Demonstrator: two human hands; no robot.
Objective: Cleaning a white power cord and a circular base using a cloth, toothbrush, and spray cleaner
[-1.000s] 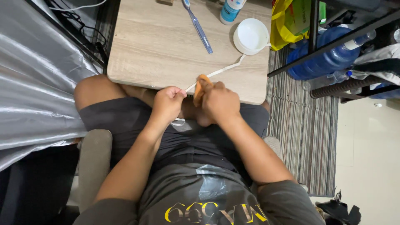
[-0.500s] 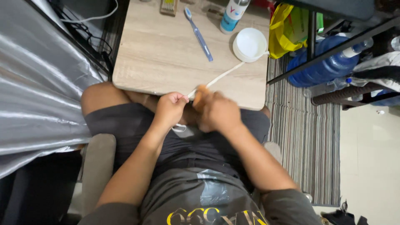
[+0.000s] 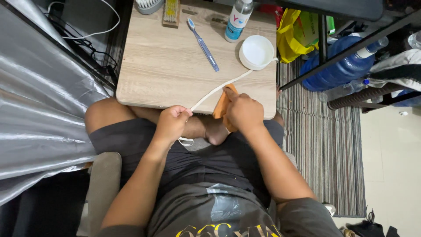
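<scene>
— What is held in the left hand point(image 3: 170, 124)?
— A white lace point(image 3: 218, 90) is pinched between its fingers point(image 3: 183, 113) at the near edge of the wooden bench point(image 3: 162, 70). From there the lace is stretched across the bench top to the white bowl point(image 3: 257, 52).

— And the right hand point(image 3: 244, 112)?
— An orange cloth point(image 3: 222, 105) is gripped by its closed fingers and pressed against the lace, just beside the left hand.

— What else is seen on the bench?
— A blue toothbrush point(image 3: 203, 43) is laid beside a clear bottle point(image 3: 238, 19), with a wooden brush point(image 3: 171, 12) at the far edge.
</scene>
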